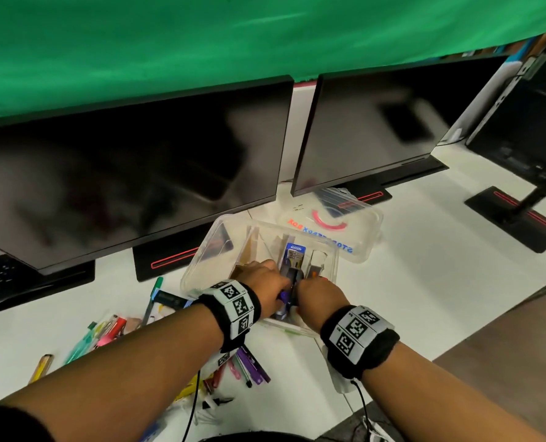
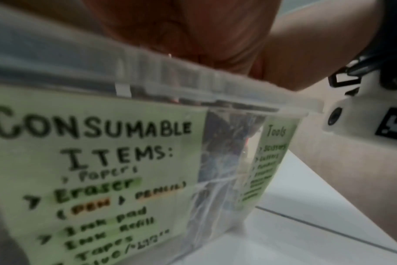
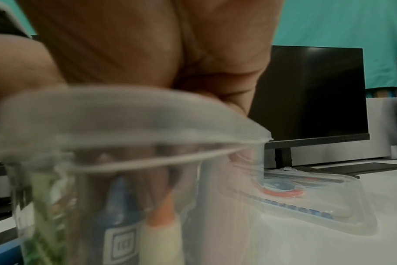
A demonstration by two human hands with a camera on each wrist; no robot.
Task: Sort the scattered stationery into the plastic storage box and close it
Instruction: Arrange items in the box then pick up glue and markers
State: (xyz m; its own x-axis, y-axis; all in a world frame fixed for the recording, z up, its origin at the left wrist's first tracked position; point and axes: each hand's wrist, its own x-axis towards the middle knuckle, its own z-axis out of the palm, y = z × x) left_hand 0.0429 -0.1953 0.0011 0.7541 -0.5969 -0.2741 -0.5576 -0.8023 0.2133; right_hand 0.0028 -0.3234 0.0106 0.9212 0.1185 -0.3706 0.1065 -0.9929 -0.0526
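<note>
Both hands are down inside the clear plastic storage box (image 1: 201, 250), which sits open on the white worktop (image 1: 409, 282). The left hand (image 1: 263, 287) and the right hand (image 1: 321, 295) meet over a dark, purple-tipped thing (image 1: 287, 293) near the box's front wall. Its long side seems to run front to back, but I cannot tell for sure. I cannot tell how tight each grip is. The lid (image 1: 354, 231) lies just behind the box. More pens (image 1: 105, 333) wait to the left, nearer the left hand.
</note>
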